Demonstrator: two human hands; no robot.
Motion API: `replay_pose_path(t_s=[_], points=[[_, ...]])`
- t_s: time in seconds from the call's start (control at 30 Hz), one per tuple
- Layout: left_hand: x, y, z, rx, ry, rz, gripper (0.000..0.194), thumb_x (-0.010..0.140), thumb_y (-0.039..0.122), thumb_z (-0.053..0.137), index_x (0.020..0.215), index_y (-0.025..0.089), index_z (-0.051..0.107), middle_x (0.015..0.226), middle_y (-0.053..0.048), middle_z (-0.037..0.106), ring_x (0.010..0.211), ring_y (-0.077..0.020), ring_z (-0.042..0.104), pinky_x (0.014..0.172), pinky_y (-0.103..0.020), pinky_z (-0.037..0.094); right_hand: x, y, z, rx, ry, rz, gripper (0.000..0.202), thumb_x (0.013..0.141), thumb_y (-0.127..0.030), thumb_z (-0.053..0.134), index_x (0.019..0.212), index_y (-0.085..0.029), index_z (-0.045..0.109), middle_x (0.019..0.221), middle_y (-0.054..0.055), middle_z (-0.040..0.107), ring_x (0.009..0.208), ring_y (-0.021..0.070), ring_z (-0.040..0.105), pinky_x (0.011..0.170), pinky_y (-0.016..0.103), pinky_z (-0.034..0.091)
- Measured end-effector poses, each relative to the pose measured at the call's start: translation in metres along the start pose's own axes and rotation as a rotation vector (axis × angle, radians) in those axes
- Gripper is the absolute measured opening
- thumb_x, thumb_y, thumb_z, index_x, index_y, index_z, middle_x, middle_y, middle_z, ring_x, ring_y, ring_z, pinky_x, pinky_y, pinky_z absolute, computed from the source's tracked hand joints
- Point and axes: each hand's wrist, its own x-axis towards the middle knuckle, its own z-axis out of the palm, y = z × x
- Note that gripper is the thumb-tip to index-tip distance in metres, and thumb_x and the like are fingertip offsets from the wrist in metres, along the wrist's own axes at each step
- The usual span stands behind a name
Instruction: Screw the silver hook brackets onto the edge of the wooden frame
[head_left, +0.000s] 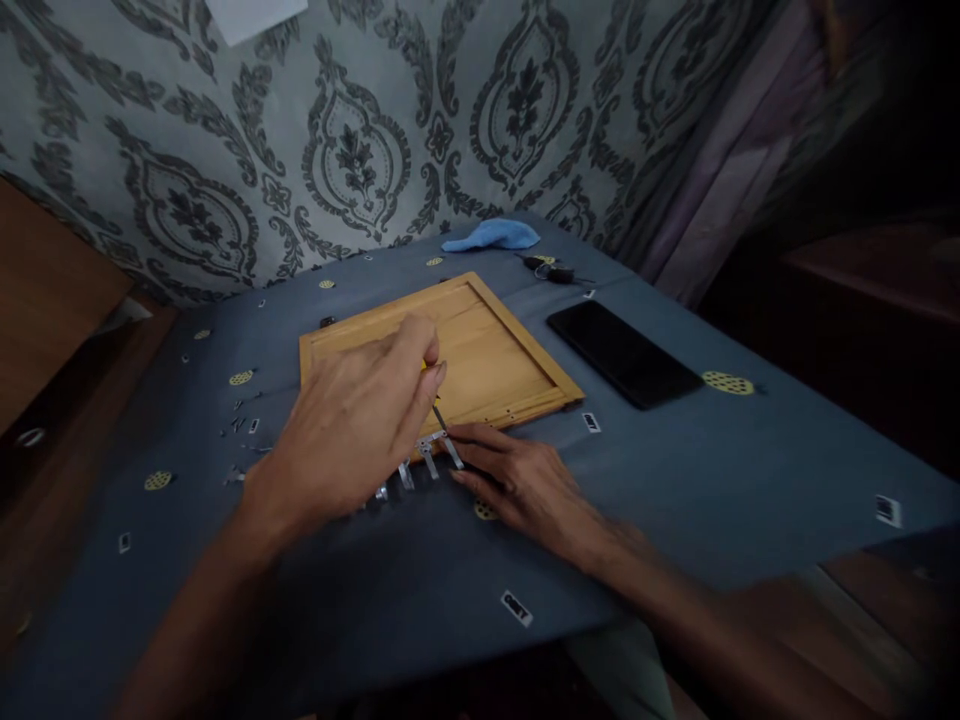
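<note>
on the table (675, 490), the wooden panel (491, 345) lies flat, likely for firm backing; my left hand (337, 425) grips the screwdriver (440, 416), angled down at the near edge; my right hand (529, 490) probably steadies the metal strip (452, 452), pinched or not i can't tell.

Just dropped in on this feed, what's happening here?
A person's left hand grips a slim yellow-handled tool, its shaft pointing down at metal pieces along the near edge of a framed wooden board. The right hand has its fingers at the rightmost piece. The board lies flat on the blue tablecloth, with a dark phone to its right.
</note>
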Motion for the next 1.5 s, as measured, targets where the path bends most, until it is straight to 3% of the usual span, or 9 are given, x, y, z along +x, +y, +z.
replay_pose_path(t_s=[0.23, 0.63, 0.97, 1.17, 1.33, 1.5], points=[[0.001, 0.0, 0.001, -0.022, -0.079, -0.016, 0.007, 0.101, 0.022, 0.043, 0.097, 0.021, 0.048, 0.064, 0.005, 0.052, 0.05, -0.0139, 0.045, 0.056, -0.028, 0.028, 0.0, 0.0, 0.0, 0.017, 0.002, 0.001, 0.029, 0.101, -0.023, 0.058, 0.126, -0.022, 0.073, 0.133, 0.009, 0.072, 0.107, 0.0244, 0.075, 0.084, 0.036, 0.064], [0.001, -0.002, 0.007, 0.01, -0.082, -0.009, 0.01, 0.103, 0.024, 0.039, 0.099, 0.021, 0.048, 0.07, 0.002, 0.062, 0.057, -0.0154, 0.056, 0.056, -0.028, 0.03, 0.0, -0.001, -0.003, 0.031, -0.009, -0.003, 0.031, 0.101, -0.02, 0.059, 0.128, -0.022, 0.072, 0.133, 0.01, 0.072, 0.107, 0.0257, 0.075, 0.084, 0.039, 0.066], [0.003, 0.0, 0.005, 0.016, -0.117, -0.029, 0.007, 0.103, 0.024, 0.045, 0.098, 0.021, 0.049, 0.065, 0.005, 0.055, 0.053, -0.0154, 0.052, 0.055, -0.028, 0.028, 0.0, -0.001, -0.003, 0.016, 0.001, -0.009, 0.026, 0.1, -0.02, 0.061, 0.124, -0.021, 0.073, 0.132, 0.01, 0.072, 0.106, 0.0253, 0.076, 0.083, 0.037, 0.065], [0.003, -0.002, 0.011, 0.013, -0.033, -0.027, 0.019, 0.103, 0.031, 0.053, 0.087, 0.022, 0.05, 0.071, 0.003, 0.061, 0.063, -0.0162, 0.059, 0.057, -0.028, 0.028, -0.001, -0.001, -0.001, 0.03, 0.016, -0.009, 0.027, 0.101, -0.021, 0.06, 0.124, -0.021, 0.073, 0.133, 0.009, 0.072, 0.108, 0.0252, 0.075, 0.084, 0.036, 0.065], [0.003, -0.003, 0.009, -0.079, -0.062, 0.008, 0.003, 0.1, 0.019, 0.052, 0.1, 0.021, 0.051, 0.083, 0.001, 0.066, 0.07, -0.0171, 0.063, 0.061, -0.028, 0.034, 0.001, -0.001, -0.002, 0.036, -0.004, -0.004, 0.027, 0.1, -0.02, 0.059, 0.123, -0.02, 0.073, 0.132, 0.01, 0.072, 0.106, 0.0258, 0.076, 0.085, 0.038, 0.065], [0.003, -0.007, 0.004, -0.094, -0.11, 0.028, 0.008, 0.099, 0.019, 0.052, 0.105, 0.022, 0.05, 0.088, 0.001, 0.066, 0.078, -0.0187, 0.065, 0.066, -0.028, 0.039, 0.001, -0.001, -0.003, 0.046, -0.017, -0.004, 0.027, 0.101, -0.021, 0.059, 0.125, -0.02, 0.072, 0.133, 0.011, 0.071, 0.105, 0.0251, 0.076, 0.086, 0.038, 0.064]])
